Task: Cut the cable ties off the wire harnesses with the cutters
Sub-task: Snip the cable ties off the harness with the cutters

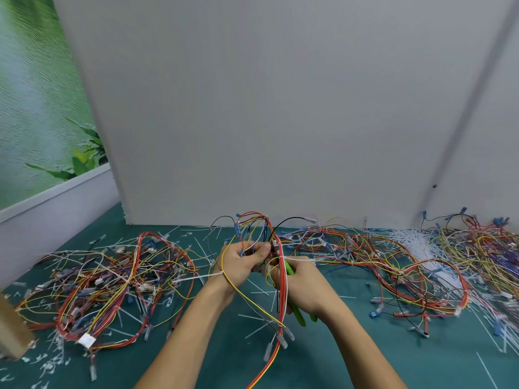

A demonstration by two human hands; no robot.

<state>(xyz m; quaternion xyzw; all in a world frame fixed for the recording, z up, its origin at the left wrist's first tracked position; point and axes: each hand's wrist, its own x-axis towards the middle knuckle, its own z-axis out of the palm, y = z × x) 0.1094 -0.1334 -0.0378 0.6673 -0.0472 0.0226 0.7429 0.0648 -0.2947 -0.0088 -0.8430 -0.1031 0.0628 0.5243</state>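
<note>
Work is mid-course. My left hand grips a bunch of wires of the harness in hand, held up over the near centre of the tabletop. My right hand is closed round the green-handled cutters, whose blades are hidden behind wires and fingers, so I cannot tell whether they are on a tie. At least two white ties remain on this harness: one just beside the right hand, another by the left wrist. Done so far, in my judgement, is a good share. Cut tie scraps litter the tabletop and a white heap of strips lies far right. Harness piles sit left and right; I cannot tell which is finished.
</note>
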